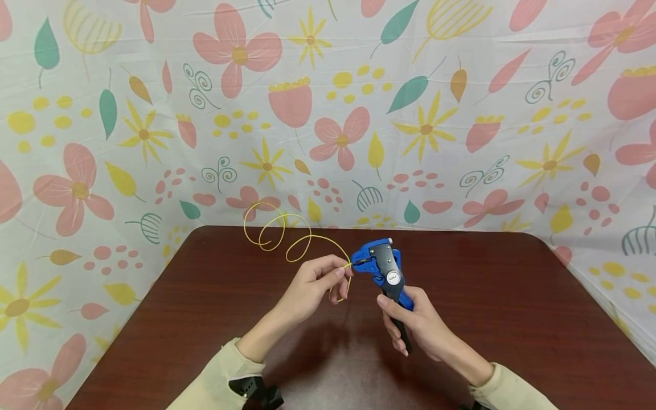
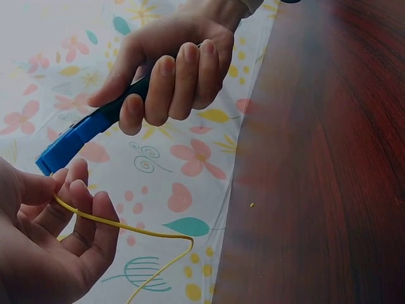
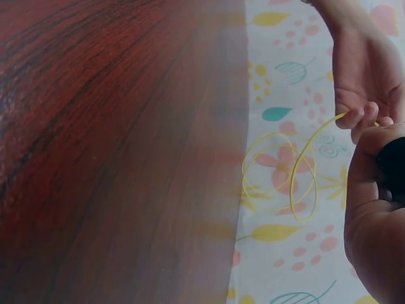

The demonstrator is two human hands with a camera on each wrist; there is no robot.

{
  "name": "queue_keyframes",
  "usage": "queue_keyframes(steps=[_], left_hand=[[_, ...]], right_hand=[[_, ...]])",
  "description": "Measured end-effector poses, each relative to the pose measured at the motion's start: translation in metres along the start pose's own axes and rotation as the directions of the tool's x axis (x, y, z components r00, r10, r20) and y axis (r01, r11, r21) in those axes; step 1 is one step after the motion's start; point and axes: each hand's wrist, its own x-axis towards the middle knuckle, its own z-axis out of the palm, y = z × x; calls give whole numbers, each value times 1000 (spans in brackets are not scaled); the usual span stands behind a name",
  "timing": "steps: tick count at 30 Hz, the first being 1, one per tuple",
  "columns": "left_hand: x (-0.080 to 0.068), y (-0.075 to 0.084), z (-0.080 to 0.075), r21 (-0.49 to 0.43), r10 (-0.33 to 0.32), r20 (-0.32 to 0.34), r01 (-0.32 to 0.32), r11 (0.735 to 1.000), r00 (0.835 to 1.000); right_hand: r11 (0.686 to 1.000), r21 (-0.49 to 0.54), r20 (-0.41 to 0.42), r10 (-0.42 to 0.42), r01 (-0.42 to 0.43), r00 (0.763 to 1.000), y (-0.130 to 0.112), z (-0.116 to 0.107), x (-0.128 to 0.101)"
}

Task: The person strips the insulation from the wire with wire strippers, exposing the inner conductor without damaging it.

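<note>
A thin yellow wire curls in loops above the far part of the dark wooden table. My left hand pinches the wire near its end, and that end sits at the jaws of a blue wire stripper. My right hand grips the stripper's handles. The left wrist view shows the wire running through the left hand's fingers and the right hand curled round the blue and black handles. In the right wrist view the wire's loops hang below the left hand.
A flowered cloth hangs behind and beside the table as a backdrop. A tiny yellow scrap lies on the table top. Beige sleeves cover both forearms.
</note>
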Motion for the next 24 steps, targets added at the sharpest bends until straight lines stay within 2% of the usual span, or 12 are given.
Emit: queue_keyframes(steps=[5, 17, 24], left_hand=[[-1, 0, 0, -5, -3, 1, 3, 1000, 1000], [-1, -1, 0, -10, 8, 15, -8, 1000, 1000], [0, 2, 0, 6, 9, 12, -9, 1000, 1000]], right_hand=[[1000, -22, -12, 1, -1, 1000, 0, 0, 0], [997, -46, -15, -56, 56, 998, -3, 2, -1], [999, -16, -11, -30, 30, 999, -4, 1, -2]])
